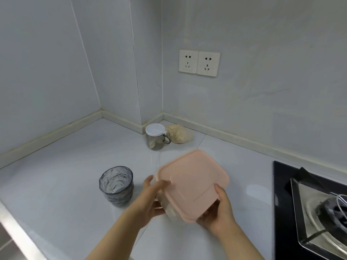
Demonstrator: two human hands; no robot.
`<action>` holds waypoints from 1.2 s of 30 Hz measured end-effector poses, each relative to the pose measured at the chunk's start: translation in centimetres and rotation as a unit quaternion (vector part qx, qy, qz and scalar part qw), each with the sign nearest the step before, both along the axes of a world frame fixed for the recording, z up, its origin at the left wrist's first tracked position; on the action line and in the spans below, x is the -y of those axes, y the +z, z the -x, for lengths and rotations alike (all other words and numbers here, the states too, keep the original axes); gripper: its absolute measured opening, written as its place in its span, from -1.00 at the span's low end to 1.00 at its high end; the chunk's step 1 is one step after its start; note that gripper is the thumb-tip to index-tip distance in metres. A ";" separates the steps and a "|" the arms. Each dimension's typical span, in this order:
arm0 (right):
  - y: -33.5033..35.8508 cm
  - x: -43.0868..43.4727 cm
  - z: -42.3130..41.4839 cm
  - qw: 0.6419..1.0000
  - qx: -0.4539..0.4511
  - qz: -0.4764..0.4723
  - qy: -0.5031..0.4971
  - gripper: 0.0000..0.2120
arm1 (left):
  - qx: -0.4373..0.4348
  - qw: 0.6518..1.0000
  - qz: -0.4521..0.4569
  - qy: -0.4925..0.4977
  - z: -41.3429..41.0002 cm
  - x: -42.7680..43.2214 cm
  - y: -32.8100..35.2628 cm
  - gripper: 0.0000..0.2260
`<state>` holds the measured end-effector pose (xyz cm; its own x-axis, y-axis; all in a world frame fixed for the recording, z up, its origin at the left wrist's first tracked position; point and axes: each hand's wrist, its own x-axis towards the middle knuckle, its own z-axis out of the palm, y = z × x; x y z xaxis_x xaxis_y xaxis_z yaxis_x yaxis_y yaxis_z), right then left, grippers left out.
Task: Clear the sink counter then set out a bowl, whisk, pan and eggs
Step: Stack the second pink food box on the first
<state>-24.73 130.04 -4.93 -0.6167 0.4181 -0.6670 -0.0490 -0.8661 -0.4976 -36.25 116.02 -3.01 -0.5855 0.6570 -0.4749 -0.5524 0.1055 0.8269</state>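
A clear square container with a pink lid is held tilted above the white counter, between both hands. My left hand grips its left side, fingers curled on the lid edge. My right hand holds its near right corner, thumb on the lid. At the right edge a metal whisk lies in a glass bowl on a square steel tray over the black stove.
A grey textured tumbler stands left of my hands. In the back corner are a glass jar with a white lid and a bag of oats. Wall sockets sit above. A steel sink edge runs at lower left.
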 end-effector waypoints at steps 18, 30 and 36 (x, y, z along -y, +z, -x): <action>-0.2 0.2 -2.3 0.998 0.016 -0.044 0.034 -0.81 | 0.088 0.987 -0.101 0.091 -6.3 -0.8 -3.8 -0.66; 0.3 5.6 -8.9 0.994 0.010 -0.113 -0.011 -0.83 | 0.072 0.995 -0.027 0.066 -10.8 3.6 -2.9 -0.57; 1.2 10.8 -12.6 0.992 0.078 -0.097 -0.033 -0.81 | 0.139 0.985 -0.006 0.100 -14.6 8.4 -1.8 -0.75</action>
